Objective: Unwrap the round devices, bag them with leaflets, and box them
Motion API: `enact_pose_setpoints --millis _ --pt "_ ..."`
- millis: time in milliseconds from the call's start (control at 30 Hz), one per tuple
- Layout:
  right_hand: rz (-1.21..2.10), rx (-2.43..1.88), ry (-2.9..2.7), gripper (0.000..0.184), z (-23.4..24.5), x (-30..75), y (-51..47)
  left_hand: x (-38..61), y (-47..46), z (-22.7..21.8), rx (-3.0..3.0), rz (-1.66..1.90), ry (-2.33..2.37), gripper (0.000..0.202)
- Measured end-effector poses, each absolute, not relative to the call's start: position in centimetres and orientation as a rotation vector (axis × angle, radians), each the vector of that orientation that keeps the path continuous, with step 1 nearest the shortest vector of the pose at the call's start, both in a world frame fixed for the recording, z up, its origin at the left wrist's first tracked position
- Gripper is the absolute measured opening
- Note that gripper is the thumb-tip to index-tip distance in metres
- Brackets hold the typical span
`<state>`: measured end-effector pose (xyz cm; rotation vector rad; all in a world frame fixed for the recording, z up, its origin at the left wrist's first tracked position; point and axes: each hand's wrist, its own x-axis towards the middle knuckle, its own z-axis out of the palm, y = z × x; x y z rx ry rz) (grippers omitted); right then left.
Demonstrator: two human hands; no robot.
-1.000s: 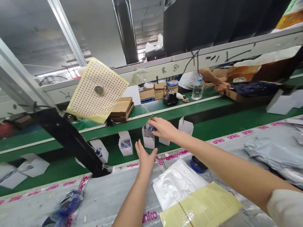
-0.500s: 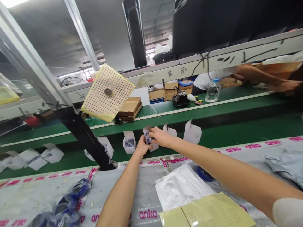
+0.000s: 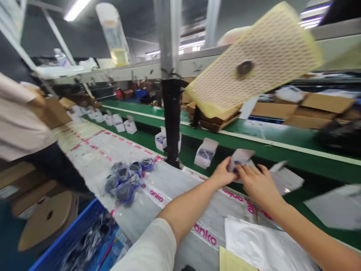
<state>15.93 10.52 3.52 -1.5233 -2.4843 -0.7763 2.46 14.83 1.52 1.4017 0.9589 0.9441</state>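
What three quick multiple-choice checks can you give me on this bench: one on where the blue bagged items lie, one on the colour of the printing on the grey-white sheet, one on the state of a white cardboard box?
1. Where does the heap of blue items in clear plastic bags lie?
A) On a green conveyor belt
B) On the grey-white printed sheet
C) Inside a brown cardboard box

2. What colour is the "anko" lettering on that sheet?
A) Black
B) Green
C) Pink

3. What state is the white cardboard box beyond the left hand in?
A) Taped shut
B) Open, with blue showing inside
C) Crushed flat

Answers:
1. B: the heap rests directly on the sheet.
2. C: the letters are plainly pink.
3. B: its top stands open and something blue shows within.
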Motion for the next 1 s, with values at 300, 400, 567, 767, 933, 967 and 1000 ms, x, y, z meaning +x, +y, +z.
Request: enact_pose_setpoints --millis 300,400,567,767,933,967,1000 --pt "-1.086 -1.2 -2.345 0.031 1.7 15.2 10.7 -2.9 10.3 6.1 1.802 0.709 1.098 0.058" --pt "-1.031 -1.297 -2.388 0.029 2.2 14.3 10.5 -9.1 6.5 10.0 2.095 0.36 1.033 0.018" --pt "-0.729 -1.725 -2.507 0.025 5.2 11.2 9.4 -23.2 0.2 13.0 1.922 0.838 1.54 0.018" --pt "-0.308 -1.447 -2.693 0.007 9.7 1.2 7.9 -35.6 -3.1 7.0 1.439 1.27 2.179 0.07" --pt "0.201 -0.986 -2.715 0.059 9.9 -11.6 8.5 -36.7 -3.3 2.0 1.204 1.3 2.144 0.081" --pt "0.246 -0.971 -2.696 0.069 9.6 -13.5 9.2 -36.7 -3.2 1.6 1.159 1.314 2.194 0.084" --pt "0.291 -0.961 -2.683 0.072 9.2 -14.9 10.0 -36.7 -3.1 1.3 1.142 1.313 2.228 0.086"
